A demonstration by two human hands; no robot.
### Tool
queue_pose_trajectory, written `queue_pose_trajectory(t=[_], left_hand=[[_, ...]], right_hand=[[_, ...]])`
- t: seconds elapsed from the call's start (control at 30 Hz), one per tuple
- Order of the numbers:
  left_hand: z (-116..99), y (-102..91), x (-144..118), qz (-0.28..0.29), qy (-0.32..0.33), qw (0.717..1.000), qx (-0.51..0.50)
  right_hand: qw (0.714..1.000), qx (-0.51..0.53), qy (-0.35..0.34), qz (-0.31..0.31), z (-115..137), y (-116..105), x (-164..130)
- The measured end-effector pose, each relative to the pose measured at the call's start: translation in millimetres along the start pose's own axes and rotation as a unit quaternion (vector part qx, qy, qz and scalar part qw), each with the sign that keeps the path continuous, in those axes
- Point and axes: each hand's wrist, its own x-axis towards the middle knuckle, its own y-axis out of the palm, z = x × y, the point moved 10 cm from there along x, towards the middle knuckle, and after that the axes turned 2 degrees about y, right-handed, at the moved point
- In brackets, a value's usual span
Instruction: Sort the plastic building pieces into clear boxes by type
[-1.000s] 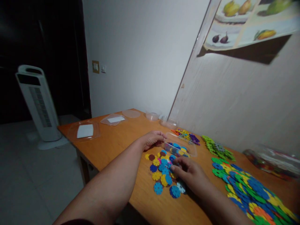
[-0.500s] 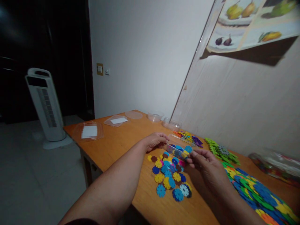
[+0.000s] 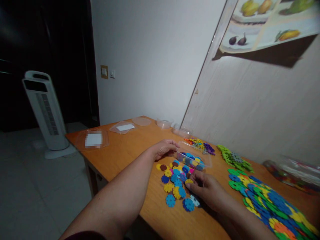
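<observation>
My left hand is closed on the left end of a clear plastic box, which holds blue, yellow and brown snowflake discs. In front of the box lies a loose pile of snowflake discs, mostly blue and yellow, with some brown, pink and white. At the right side of this pile is my right hand, its thumb and fingers pinched on a yellow snowflake disc. A white disc lies just below those fingers.
On the right spread larger green, blue and yellow discs. Behind them are green interlocking pieces, small purple and yellow pieces and a clear bag. Clear lids and a round tub stand farther back.
My right hand has left the box's right end, where it held a blue disc, and come down to the loose pile, onto a yellow disc. My left hand stays at the box.
</observation>
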Motion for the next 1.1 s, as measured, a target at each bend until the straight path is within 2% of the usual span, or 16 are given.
queue_pose_trajectory(t=[0.1, 0.2, 0.23, 0.27, 0.33, 0.4, 0.53, 0.63, 0.7, 0.83, 0.9, 1.0, 1.1], left_hand=[[1.1, 1.0, 1.2, 0.009, 0.002, 1.000, -0.004], [1.2, 2.1, 1.2, 0.014, 0.002, 1.000, -0.008], [0.8, 2.5, 0.9, 0.014, 0.002, 1.000, -0.010], [0.4, 2.7, 0.4, 0.014, 0.001, 1.000, -0.010], [-0.7, 2.9, -0.8, 0.011, -0.001, 1.000, -0.010], [-1.9, 3.3, -2.1, 0.008, -0.001, 1.000, -0.012], [-2.8, 1.9, -3.2, -0.001, -0.002, 1.000, -0.011], [-1.8, -0.1, -2.4, -0.005, -0.002, 1.000, -0.004], [-0.6, -1.2, -1.5, -0.005, -0.003, 1.000, 0.001], [0.5, -3.6, -0.4, -0.007, -0.002, 1.000, 0.009], [-0.2, -4.2, -0.5, -0.008, 0.002, 1.000, 0.011], [-1.0, -3.5, -1.1, -0.005, 0.002, 1.000, 0.010], [-0.9, -3.9, -1.7, -0.010, -0.003, 1.000, 0.012]], right_hand=[[0.994, 0.097, 0.015, -0.043, 7.3, -12.0, -0.9], [0.957, 0.236, 0.036, -0.167, 14.6, -48.2, -8.2], [0.940, 0.265, 0.022, -0.211, 18.9, -62.2, -12.1], [0.931, 0.273, 0.011, -0.240, 22.7, -73.1, -15.4], [0.932, 0.246, 0.013, -0.267, 23.6, -84.5, -19.6], [0.955, 0.191, 0.041, -0.223, 16.8, -76.6, -17.1], [0.992, 0.091, 0.062, -0.067, 1.6, -37.8, -10.3], [0.999, 0.017, 0.043, -0.013, 0.9, -23.3, -8.5], [0.999, 0.005, 0.038, 0.002, 2.2, -18.1, -8.1], [0.997, 0.072, 0.040, 0.006, 5.1, -11.7, -8.2], [0.989, 0.139, 0.053, -0.024, 5.4, -18.5, -8.0], [0.964, 0.240, 0.060, -0.103, 10.1, -45.2, -8.5], [0.946, 0.269, 0.039, -0.176, 19.0, -76.5, -13.1]])
